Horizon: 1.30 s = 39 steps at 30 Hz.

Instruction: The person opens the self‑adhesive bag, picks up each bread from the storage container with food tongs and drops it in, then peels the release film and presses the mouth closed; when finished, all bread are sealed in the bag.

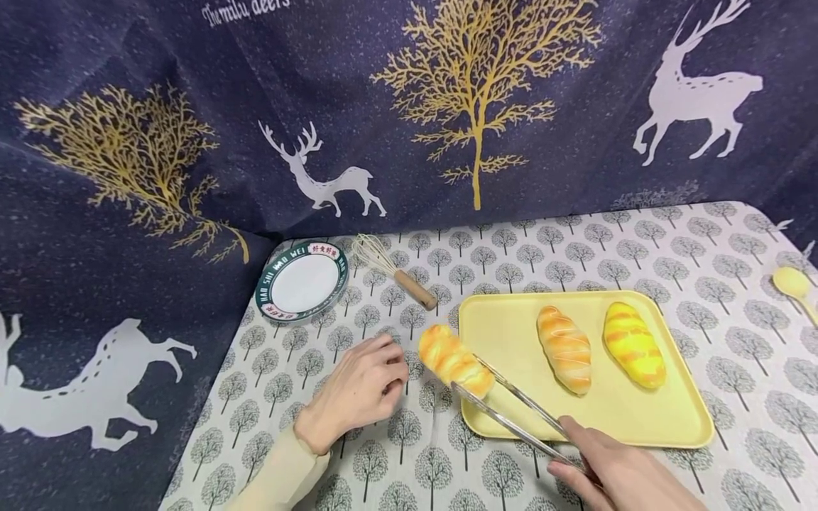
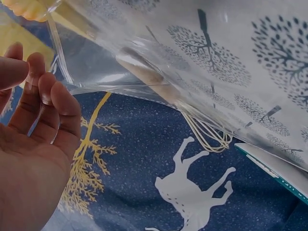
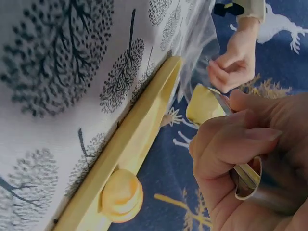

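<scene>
Head view, right hand (image 1: 629, 470) gripping tongs (image 1: 511, 424) around bread (image 1: 451, 357), left hand (image 1: 361, 383) loosely curled, whisk (image 1: 414, 289) and plate (image 1: 307, 282) beyond, tray (image 1: 501, 330) alongside

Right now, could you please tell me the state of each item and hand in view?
Tongs: closed on a bread roll
Bread roll: lifted
Right hand: gripping the tongs
Left hand: loosely curled, holding nothing
Tan bread: on the tray
Yellow bread: on the tray
Tray: lying flat
Plate: face up
Whisk: lying down
Spoon: partly out of view
</scene>
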{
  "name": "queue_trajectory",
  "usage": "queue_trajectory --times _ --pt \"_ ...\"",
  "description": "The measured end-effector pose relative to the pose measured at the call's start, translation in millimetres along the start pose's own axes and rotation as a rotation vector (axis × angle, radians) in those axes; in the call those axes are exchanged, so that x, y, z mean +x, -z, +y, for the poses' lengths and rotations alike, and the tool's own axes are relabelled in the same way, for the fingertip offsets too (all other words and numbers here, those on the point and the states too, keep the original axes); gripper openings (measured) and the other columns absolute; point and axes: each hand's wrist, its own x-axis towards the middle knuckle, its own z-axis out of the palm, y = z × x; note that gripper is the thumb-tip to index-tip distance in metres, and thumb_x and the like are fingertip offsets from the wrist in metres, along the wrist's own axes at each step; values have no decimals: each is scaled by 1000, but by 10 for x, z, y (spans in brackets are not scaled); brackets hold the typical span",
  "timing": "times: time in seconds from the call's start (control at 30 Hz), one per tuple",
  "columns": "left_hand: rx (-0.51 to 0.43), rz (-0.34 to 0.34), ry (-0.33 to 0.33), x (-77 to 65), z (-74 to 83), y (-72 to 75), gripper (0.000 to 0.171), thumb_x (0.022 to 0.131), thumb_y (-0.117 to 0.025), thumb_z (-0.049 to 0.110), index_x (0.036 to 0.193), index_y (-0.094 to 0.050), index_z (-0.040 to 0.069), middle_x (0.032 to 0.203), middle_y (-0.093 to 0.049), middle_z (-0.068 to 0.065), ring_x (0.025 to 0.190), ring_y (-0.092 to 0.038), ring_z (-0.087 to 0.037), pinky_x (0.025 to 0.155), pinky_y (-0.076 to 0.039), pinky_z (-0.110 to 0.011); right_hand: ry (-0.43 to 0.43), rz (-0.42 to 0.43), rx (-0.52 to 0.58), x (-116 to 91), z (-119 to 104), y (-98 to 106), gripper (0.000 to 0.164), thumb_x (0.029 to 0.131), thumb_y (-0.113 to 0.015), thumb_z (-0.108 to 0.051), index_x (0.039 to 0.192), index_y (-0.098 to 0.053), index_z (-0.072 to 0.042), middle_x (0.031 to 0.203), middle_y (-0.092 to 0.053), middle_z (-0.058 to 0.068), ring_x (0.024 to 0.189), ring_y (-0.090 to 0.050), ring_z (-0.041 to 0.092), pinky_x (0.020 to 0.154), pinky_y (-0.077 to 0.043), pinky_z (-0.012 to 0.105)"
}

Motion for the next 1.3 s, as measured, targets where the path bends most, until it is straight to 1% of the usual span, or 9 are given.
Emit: queue_trajectory --times 0.13,0.3,0.47,0.57,0.73,0.83,1.0,1.13,1.3 --pt "-1 -3 4 -7 -4 4 18 66 -65 7 65 -62 24 75 -55 14 75 -42 -5 65 -42 -17 -16 -118 -10 70 -44 15 60 83 -75 -52 127 -65 -12 100 -71 -14 73 -51 -12 62 -53 22" --pt "-7 -4 9 -24 -16 18 17 68 -66 7 68 -64 24 78 -58 13 78 -44 -5 69 -45 -18 20 -172 22 160 -76 63 55 87 -72 -50 129 -61 -16 85 -56 -23 61 -36 -10 53 -41 19" --pt "-9 5 1 -15 -16 20 18 68 -65 6 66 -63 24 77 -58 13 77 -44 -5 68 -44 -18 -60 -162 6 187 -71 157 59 86 -72 -52 132 -63 -16 88 -61 -22 65 -43 -11 56 -46 21" --pt "-12 11 -3 -14 -17 17 18 68 -64 6 65 -62 24 76 -57 13 76 -44 -6 67 -43 -18 -90 -109 50 174 -71 204 58 84 -76 -48 132 -65 -18 84 -56 -26 68 -43 -13 58 -43 18" --pt "-13 14 -4 -21 -18 16 18 68 -66 7 65 -62 25 75 -55 13 77 -43 -6 68 -43 -19 0 -40 191 196 -99 218 42 83 -80 -36 121 -66 -24 69 -31 -30 59 -31 -14 57 -26 7" --pt "-15 15 -4 -27 -14 15 18 68 -66 8 64 -61 25 74 -53 13 77 -42 -6 68 -42 -19 36 -67 263 224 -99 209 35 85 -78 -34 115 -62 -32 68 -30 -31 57 -31 -14 55 -25 5" --pt "-27 25 -22 -23 -17 22 19 66 -65 6 65 -59 24 76 -53 13 76 -40 -5 67 -40 -18 42 -118 329 264 -80 203 30 88 -75 -32 108 -54 -40 69 -37 -30 57 -38 -14 53 -30 5" --pt "-53 57 -45 -13 -22 39 18 65 -63 4 66 -63 22 78 -56 12 78 -43 -6 70 -43 -18 84 -124 338 281 -34 162 27 89 -75 -32 108 -55 -38 71 -39 -29 60 -40 -14 55 -30 3" --pt "-72 106 -69 0 -10 64 17 65 -62 2 67 -67 19 80 -60 9 78 -46 -7 71 -44 -18 163 -147 293 290 50 119 33 89 -74 -33 118 -61 -25 76 -39 -28 67 -39 -14 60 -30 5"
